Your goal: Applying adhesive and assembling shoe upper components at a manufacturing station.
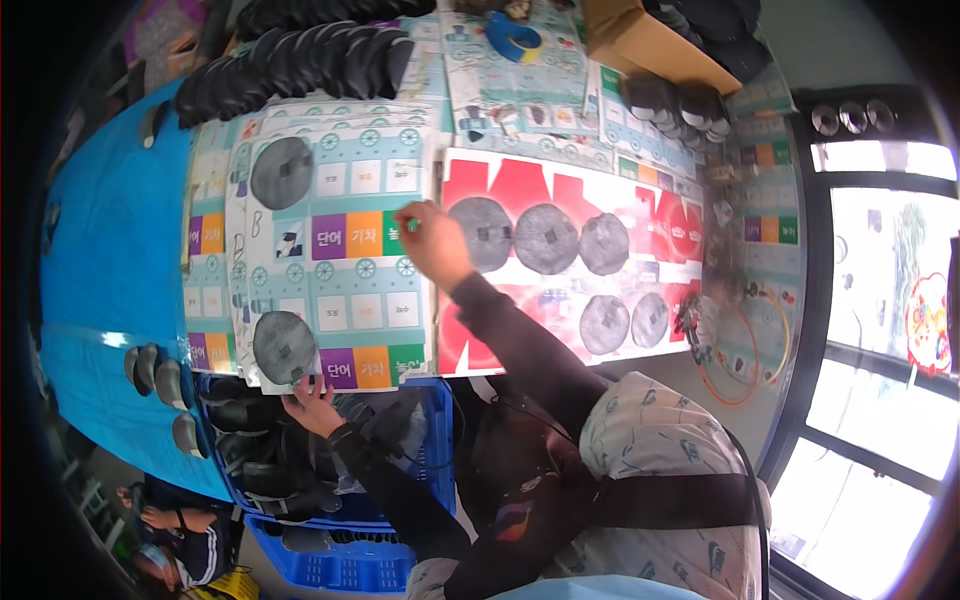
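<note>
My left hand is at the near edge of a printed sheet, its fingers apart. Its fingertips reach the lower rim of a dark grey round pad with a small square in its middle; whether they press on it I cannot tell. Over the right side of the printed sheets is my right hand, fingers curled together. Anything in that grip is too small to make out. A second round pad lies farther up the sheets. Several more, including one round pad, lie on a red and white board.
Curved black pieces stand in a row at the back. A blue tape roll and a cardboard box are behind. Blue crates hold black pieces below the table edge. A blue-covered table is at left; another person sits lower left.
</note>
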Demonstrator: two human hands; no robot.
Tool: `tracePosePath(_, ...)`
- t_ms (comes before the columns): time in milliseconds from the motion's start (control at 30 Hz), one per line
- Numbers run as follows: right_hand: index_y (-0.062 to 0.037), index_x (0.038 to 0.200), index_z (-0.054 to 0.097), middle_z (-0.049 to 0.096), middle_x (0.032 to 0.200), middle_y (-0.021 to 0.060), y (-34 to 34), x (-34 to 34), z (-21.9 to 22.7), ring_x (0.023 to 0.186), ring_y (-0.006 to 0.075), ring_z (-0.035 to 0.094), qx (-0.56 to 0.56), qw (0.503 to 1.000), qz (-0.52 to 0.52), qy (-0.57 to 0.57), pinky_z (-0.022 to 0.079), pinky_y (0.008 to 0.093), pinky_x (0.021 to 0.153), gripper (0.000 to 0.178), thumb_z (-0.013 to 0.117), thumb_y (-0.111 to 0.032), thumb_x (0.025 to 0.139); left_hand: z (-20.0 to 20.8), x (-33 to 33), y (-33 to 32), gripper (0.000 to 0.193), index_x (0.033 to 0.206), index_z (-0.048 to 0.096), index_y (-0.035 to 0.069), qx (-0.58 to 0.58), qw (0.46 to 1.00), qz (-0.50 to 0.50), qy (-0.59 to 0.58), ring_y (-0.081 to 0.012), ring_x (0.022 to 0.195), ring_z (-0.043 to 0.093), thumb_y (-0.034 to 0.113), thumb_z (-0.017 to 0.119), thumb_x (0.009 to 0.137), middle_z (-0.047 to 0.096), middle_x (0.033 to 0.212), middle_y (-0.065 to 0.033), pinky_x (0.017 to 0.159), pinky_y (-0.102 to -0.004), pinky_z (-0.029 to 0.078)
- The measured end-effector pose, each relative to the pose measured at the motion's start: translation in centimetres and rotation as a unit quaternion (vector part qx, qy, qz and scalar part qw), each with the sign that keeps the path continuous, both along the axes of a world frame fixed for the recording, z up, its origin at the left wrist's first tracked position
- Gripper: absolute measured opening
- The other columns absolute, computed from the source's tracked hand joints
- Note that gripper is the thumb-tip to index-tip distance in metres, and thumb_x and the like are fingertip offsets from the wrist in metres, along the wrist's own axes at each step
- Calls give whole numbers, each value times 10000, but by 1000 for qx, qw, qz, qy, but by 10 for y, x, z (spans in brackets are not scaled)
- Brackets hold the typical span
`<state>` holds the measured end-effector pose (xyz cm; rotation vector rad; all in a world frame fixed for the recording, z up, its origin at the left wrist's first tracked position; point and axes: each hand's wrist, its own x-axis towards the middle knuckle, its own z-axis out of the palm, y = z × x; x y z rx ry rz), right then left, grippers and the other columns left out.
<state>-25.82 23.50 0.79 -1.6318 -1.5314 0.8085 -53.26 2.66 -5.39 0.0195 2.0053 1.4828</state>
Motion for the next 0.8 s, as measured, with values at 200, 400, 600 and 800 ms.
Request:
tracePosePath(200,-77,950,747,712,951,167,-67,241,-25,876,363,690,-15,960,-202,-193,553,449,786,139,663,-124,850,12,51,9,411,1363,566,35,-119,903,-253,326,-277,960,686,208,619,994,707,1071,-161,820,-374,538)
tracePosePath(400,-69,1083,751,692,955,187,-93,347,-59,885,364,683,-23,951,-178,-252,545,448,822,245,656,-165,878,63,255,116,435,1277,662,132,94,635,-596,482,-337,1149,553,67,670,848,602,1179,-125,984,-491,436)
tracePosePath(600,-89,1039,767,677,1011,173,-84,313,-74,1034,383,605,-41,951,-153,-264,503,445,921,209,645,-176,892,29,320,169,436,1235,714,213,140,459,-676,559,-282,1038,545,89,585,837,572,1060,-68,907,-434,433)
tracePosePath(800,-73,886,757,666,991,143,-87,304,-82,1001,360,615,-29,923,-237,-301,555,457,820,165,668,-206,844,34,336,191,439,1250,720,240,110,390,-699,590,-250,1048,536,64,536,892,559,1045,-39,947,-396,434)
